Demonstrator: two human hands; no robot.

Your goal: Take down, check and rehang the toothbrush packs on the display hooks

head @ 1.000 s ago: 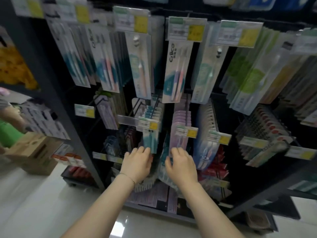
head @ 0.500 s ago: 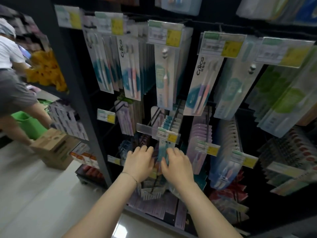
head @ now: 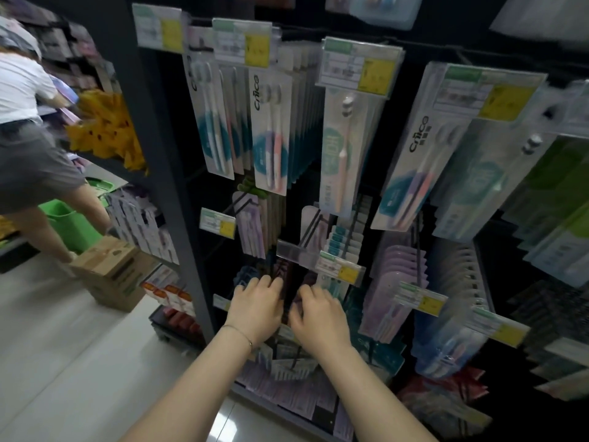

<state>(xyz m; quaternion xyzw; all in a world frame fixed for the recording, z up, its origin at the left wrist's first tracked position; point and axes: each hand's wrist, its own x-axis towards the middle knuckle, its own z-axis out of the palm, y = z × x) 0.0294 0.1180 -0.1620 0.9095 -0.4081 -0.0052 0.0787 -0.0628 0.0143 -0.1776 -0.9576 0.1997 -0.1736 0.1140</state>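
Observation:
Toothbrush packs hang in rows on the hooks of a dark display rack (head: pixel 178 218). Low in the middle, a row of dark toothbrush packs (head: pixel 291 279) hangs under a clear price-tag strip (head: pixel 299 255). My left hand (head: pixel 255 309) grips the left side of this row and my right hand (head: pixel 318 314) grips its right side, both with fingers bent in among the packs. The fingertips are hidden. Teal-topped packs (head: pixel 338 240) hang just right of my hands.
Long white packs (head: pixel 271 132) hang above, purple packs (head: pixel 398 275) and blue ones (head: pixel 446 346) to the right. More packs lie below my wrists. At the left a person (head: pixel 28 138) stands by a cardboard box (head: pixel 111 269) and a green basket (head: pixel 68 224) on the pale floor.
Both hands have shifted left, from the teal and purple packs to the dark row under the clear strip, and have drawn closer together. The view has swung left and nearer the rack.

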